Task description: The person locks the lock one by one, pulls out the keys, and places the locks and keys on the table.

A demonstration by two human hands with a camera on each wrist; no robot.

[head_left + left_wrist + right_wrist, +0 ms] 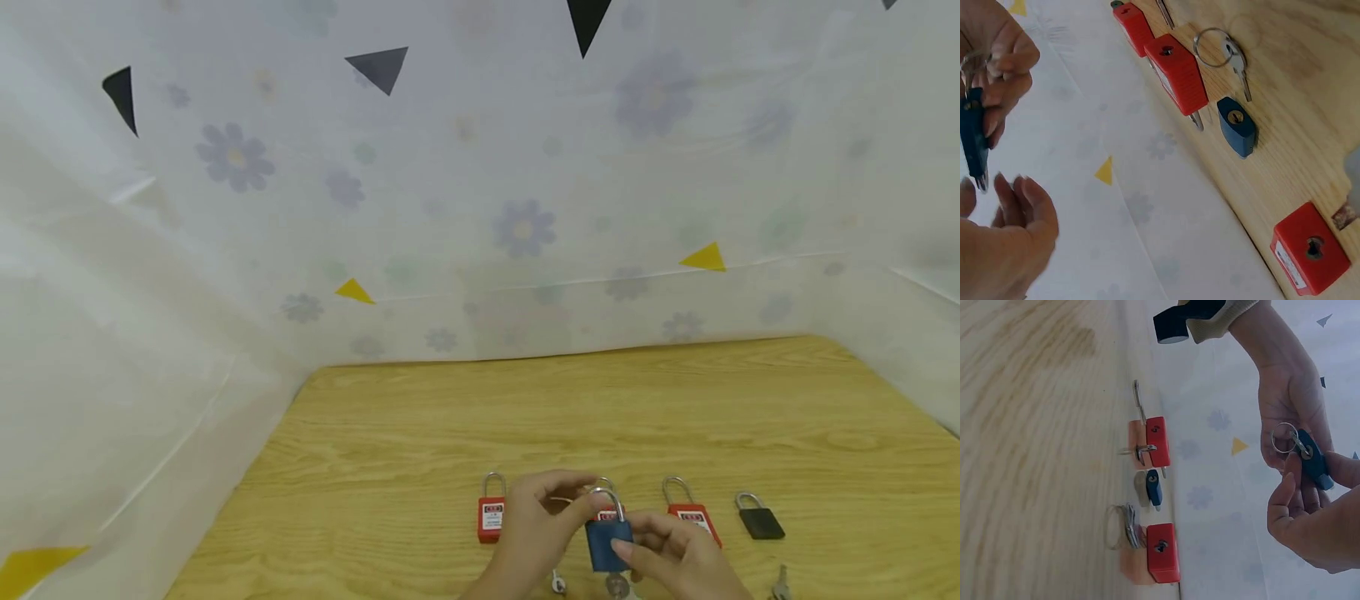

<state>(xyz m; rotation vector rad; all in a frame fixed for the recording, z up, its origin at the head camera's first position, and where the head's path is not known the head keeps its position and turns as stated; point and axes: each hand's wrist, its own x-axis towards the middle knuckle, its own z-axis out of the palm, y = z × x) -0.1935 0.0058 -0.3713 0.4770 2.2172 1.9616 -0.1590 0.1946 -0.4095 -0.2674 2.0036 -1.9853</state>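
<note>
In the head view a blue padlock (609, 546) is raised over the near part of the table, shackle up. My right hand (678, 554) holds its body, with the thumb across the front. A key with a ring (1285, 437) sits in the lock's keyhole, as the right wrist view shows. My left hand (536, 521) is at the shackle, thumb and forefinger near it. From the left wrist view, the fingers of that left hand (1016, 244) are spread apart around the shackle end. Whether they touch the metal cannot be told.
Red padlocks stand at left (491, 518) and right (693, 518), with another red padlock (606, 515) behind the raised one. A second blue padlock (1236, 128) is on the table. At far right lies a black padlock (761, 523). Loose keys (781, 585) lie nearby. Patterned white sheeting (480, 167) encloses the table.
</note>
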